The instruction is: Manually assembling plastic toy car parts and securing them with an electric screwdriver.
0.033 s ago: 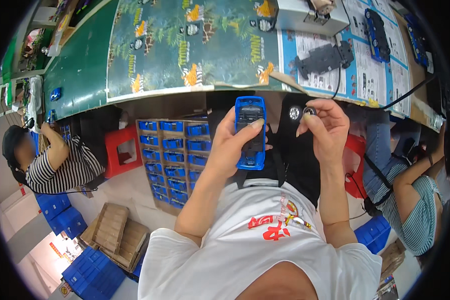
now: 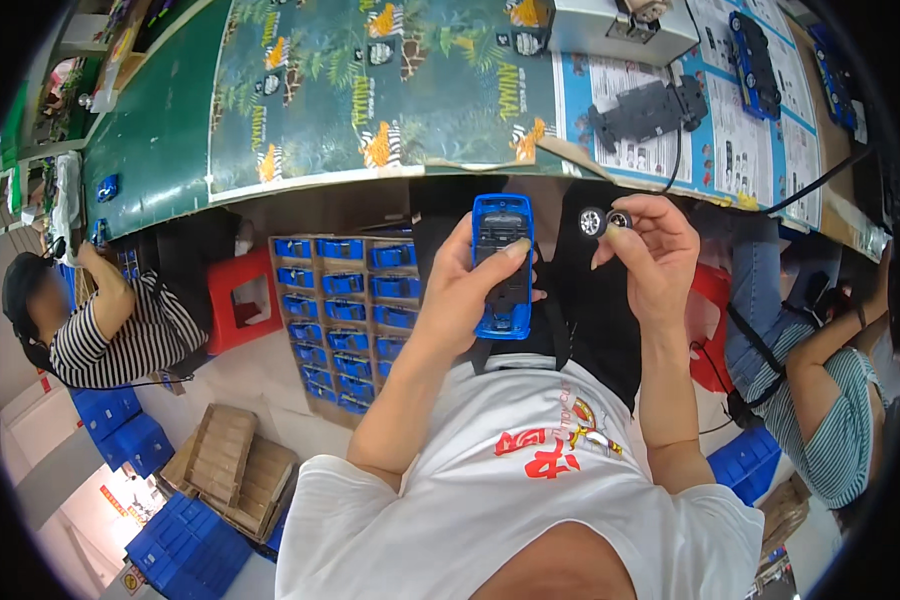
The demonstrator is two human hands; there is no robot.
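Observation:
My left hand (image 2: 458, 292) grips a blue toy car body (image 2: 501, 266) held upside down, its dark inside facing me, thumb pressed across its upper part. My right hand (image 2: 658, 258) pinches a small pair of black wheels with silver hubs (image 2: 606, 220) between thumb and fingertips, just to the right of the car body's top end and not touching it. Both hands hover above my lap, in front of the workbench edge.
The workbench (image 2: 160, 150) carries a jungle-print mat (image 2: 370, 90), a black chassis (image 2: 645, 110), a finished blue car (image 2: 753, 62) and a grey box (image 2: 620, 30). Below stands a cardboard tray of several blue car bodies (image 2: 345, 310) and a red stool (image 2: 238, 300). Seated people flank me: left (image 2: 120, 335), right (image 2: 830, 400).

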